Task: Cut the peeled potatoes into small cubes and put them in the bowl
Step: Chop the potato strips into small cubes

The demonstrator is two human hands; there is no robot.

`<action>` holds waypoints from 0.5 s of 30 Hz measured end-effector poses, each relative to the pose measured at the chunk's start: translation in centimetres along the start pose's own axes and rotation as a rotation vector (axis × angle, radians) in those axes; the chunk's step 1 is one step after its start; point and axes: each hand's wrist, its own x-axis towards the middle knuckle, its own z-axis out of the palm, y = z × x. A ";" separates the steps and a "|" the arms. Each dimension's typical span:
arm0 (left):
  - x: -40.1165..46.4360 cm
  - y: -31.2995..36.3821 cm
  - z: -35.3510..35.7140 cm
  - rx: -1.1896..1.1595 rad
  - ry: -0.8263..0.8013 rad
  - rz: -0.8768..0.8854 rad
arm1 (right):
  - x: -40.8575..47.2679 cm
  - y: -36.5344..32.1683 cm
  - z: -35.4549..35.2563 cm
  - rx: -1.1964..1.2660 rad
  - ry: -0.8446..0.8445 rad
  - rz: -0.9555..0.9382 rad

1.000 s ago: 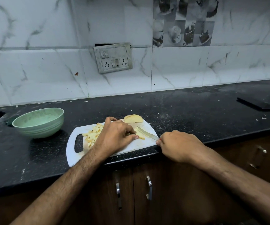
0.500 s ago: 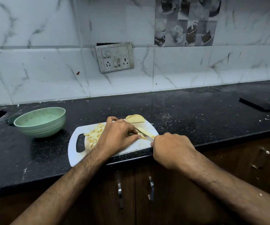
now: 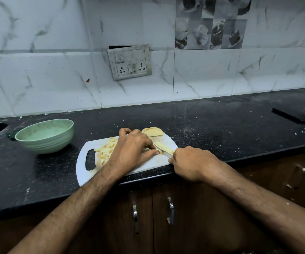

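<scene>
Marble-look white wall tiles (image 3: 38, 79) fill the upper half of the frame, with a grey switch-and-socket plate (image 3: 129, 62) at upper centre. Below runs the black speckled stone table (image 3: 221, 125), its front edge crossing mid-frame; brown wooden cabinet doors (image 3: 166, 217) sit under it.

Pale green ribbed bowl (image 3: 45, 135) stands at centre left, well apart from the white plastic cutting board with a handle slot (image 3: 85, 173). Nothing shows inside the bowl, so no cubes have been transferred as far as visible. The board's near edge overhangs the table front slightly.

Left hand (image 3: 131, 153) presses down on a yellow potato strip, fingers curled over it; the strip is mostly hidden. Right hand (image 3: 192, 162), grip clenched round the handle of a small steel-bladed knife (image 3: 163, 150), holds the blade against the strip just beside the left fingertips.

Pile of small yellow potato cubes (image 3: 106, 150) lies on the board's left part. Uncut peeled potato slab pieces (image 3: 152, 132) rest at the board's far edge.

Judgement: roughly midway; remaining strip and slabs need dicing, then all cubes go to the bowl.

Room: bare table lies between board and bowl for sliding left. Right hand hangs off the table front. Flat black object (image 3: 296, 117) at far right, well clear.
</scene>
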 end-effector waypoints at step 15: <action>-0.2 0.1 0.0 0.014 -0.061 0.020 | -5.0 3.7 -1.0 -0.162 0.049 -0.034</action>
